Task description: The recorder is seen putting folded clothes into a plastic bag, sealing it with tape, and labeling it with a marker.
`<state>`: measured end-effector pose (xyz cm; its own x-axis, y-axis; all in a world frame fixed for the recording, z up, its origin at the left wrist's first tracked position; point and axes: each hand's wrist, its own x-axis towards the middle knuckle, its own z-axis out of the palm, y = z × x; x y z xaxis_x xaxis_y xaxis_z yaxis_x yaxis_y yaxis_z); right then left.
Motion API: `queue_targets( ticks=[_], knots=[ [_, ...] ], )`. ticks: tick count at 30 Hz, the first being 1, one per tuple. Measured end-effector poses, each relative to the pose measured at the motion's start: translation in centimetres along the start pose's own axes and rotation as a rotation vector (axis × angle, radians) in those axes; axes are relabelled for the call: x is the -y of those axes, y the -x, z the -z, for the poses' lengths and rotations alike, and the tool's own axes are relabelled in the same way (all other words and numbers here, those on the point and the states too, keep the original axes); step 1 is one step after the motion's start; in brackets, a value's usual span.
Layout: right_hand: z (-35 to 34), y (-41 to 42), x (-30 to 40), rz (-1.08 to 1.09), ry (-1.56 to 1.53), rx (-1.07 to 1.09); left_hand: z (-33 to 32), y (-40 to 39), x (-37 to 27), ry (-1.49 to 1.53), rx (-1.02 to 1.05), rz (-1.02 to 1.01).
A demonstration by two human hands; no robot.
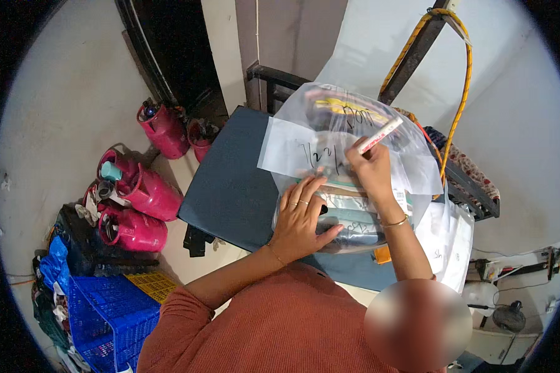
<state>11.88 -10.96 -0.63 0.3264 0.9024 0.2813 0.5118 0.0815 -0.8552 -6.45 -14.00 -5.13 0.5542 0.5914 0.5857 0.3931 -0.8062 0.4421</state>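
A clear plastic bag [289,112] full of folded, packed items stands on a dark table [233,172]. Across its upper side lies a whitish translucent flap [280,144] that bears black handwriting. My right hand [371,168] grips a white marker pen [380,135] with red print; its tip is hidden behind my fingers, close to the writing. Spread out, my left hand [303,212] presses on the front of the bag, and a small black object [324,209] shows beside its fingers, partly covered.
Several pink gas cylinders [154,196] stand on the floor at the left. Below them are a blue plastic crate [112,312] and a yellow one [151,285]. White bags [452,238] with writing lie right of the packed bag. A yellow cable [469,70] hangs from a metal post [410,56].
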Motion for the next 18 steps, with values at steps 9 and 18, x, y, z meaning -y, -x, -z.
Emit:
queue_targets(
  ticks=[9, 18],
  knots=[
    [1.0, -0.2, -0.6, -0.038, 0.001, -0.125, 0.2, -0.4, -0.4, 0.01, 0.036, 0.013],
    [14.7, -5.8, -1.2, -0.085, -0.477, -0.101, 3.4, -4.8, -2.4, -0.379, 0.367, -0.016]
  ],
)
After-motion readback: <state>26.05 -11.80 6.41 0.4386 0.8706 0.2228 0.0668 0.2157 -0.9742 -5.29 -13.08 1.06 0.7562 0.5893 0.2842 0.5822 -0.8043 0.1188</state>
